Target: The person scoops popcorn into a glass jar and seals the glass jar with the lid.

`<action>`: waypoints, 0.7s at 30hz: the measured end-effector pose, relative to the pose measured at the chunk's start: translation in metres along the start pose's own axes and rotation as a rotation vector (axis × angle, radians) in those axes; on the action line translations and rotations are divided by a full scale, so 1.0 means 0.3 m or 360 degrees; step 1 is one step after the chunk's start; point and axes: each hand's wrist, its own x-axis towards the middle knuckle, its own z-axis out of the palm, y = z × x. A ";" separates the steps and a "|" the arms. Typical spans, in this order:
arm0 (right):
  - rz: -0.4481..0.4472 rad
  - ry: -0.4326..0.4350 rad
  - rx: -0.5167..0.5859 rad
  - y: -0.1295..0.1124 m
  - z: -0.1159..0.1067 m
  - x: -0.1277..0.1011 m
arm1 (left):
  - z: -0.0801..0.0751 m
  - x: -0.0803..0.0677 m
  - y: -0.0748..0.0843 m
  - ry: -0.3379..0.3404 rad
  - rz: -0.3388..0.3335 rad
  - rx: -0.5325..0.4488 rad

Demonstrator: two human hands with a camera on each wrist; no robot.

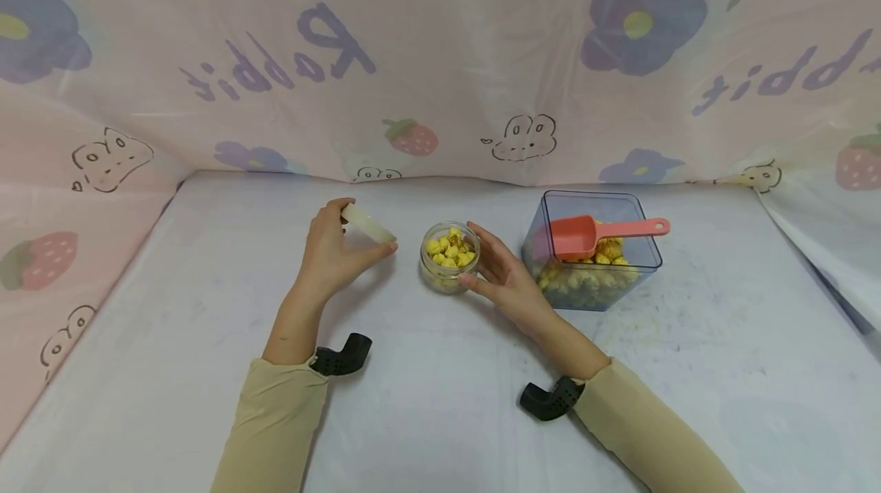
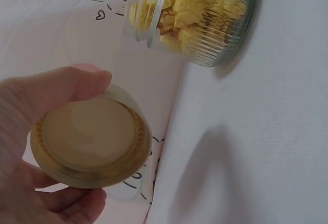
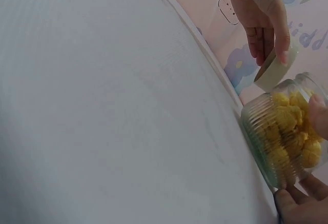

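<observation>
A ribbed glass jar (image 1: 449,257) full of yellow popcorn (image 2: 189,14) stands on the white table, its mouth uncovered. On its right side my right hand (image 1: 512,288) grips it between thumb and fingers, as the right wrist view also shows. To the left of the jar, my left hand (image 1: 330,252) pinches a pale round lid (image 1: 368,223) by its edge, tilted and raised off the table. The lid's hollow underside (image 2: 89,134) faces the left wrist camera.
Right of the jar is a clear bluish square bin (image 1: 592,279) holding more popcorn. A pink scoop (image 1: 585,237) lies across its top, handle pointing right. Behind the table hangs a printed curtain (image 1: 440,57) with flowers, rabbits and strawberries.
</observation>
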 end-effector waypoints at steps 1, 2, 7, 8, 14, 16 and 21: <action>0.0000 0.0001 -0.0003 0.001 0.000 0.000 | 0.002 0.000 -0.001 -0.0003 0.0008 -0.0010; 0.0001 0.0000 -0.0003 0.002 -0.001 0.001 | 0.003 0.001 -0.002 -0.0007 0.0014 -0.0026; 0.0002 0.0000 0.0004 0.002 -0.001 0.001 | 0.010 0.002 -0.005 -0.0031 0.0013 -0.0085; 0.0003 -0.0001 0.0006 0.002 -0.001 0.000 | 0.010 0.002 -0.005 -0.0035 0.0016 -0.0093; -0.0001 -0.0004 0.0001 0.001 0.000 0.000 | 0.016 0.003 -0.004 -0.0064 0.0012 -0.0114; -0.0002 -0.0002 -0.0005 0.001 0.000 0.000 | 0.018 0.003 -0.003 -0.0078 0.0008 -0.0120; -0.0007 0.0004 -0.0013 0.001 0.001 0.000 | 0.024 0.002 0.000 -0.0107 0.0034 -0.0174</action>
